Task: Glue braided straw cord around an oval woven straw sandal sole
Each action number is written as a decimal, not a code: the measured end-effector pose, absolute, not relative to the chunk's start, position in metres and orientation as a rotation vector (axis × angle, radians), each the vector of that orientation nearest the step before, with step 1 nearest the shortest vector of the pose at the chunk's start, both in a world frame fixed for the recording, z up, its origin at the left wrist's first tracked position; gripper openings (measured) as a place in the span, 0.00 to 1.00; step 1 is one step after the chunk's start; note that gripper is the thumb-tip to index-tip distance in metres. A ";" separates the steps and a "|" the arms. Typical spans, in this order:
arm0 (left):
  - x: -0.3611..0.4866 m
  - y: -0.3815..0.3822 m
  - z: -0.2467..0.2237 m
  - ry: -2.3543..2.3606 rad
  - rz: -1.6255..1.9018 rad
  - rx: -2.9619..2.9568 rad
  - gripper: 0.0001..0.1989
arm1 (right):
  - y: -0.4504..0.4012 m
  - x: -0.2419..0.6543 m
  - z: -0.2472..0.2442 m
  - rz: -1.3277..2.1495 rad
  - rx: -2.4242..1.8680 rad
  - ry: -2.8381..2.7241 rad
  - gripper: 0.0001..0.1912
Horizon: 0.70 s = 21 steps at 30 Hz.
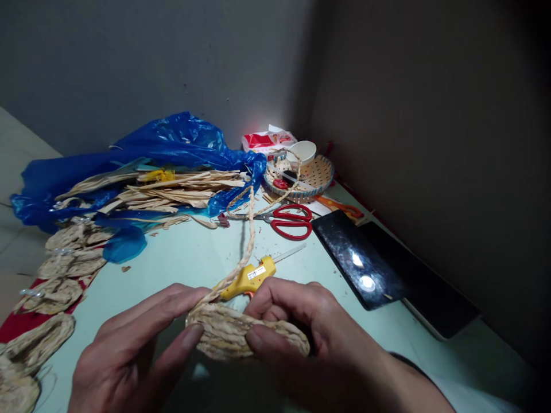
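A small oval piece of coiled straw braid [228, 335] is held between my two hands above the table's near side. My left hand [138, 344] pinches its left end, where the loose straw braid [247, 252] leaves the coil and runs up and away over the table. With thumb and curled fingers, my right hand [301, 327] grips the right part of the coil. Just behind the coil lies a yellow glue gun [252, 279], partly hidden by the braid and my right hand; a clear glue stick [290, 252] sticks out of its back.
Red-handled scissors [293, 213] lie beyond the glue gun. A blue plastic bag [172, 135] holds dry straw strips [185, 189]. Finished-looking straw pieces [71, 261] line the left edge. Two dark tablets [357, 258] lie right, near a woven basket [321, 178] with a white bowl [302, 152].
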<state>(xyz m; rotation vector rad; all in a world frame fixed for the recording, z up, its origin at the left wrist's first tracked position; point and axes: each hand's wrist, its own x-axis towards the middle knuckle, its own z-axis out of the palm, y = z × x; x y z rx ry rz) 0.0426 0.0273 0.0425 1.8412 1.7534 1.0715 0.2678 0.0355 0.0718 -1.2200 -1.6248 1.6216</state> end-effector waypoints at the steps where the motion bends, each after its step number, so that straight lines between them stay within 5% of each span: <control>1: 0.042 0.027 0.042 1.743 1.075 1.851 0.17 | 0.035 0.268 0.072 1.623 -1.232 -1.615 0.05; 21: 0.033 0.030 0.056 1.461 0.735 2.195 0.15 | 0.039 0.271 0.064 1.589 -1.118 -1.693 0.05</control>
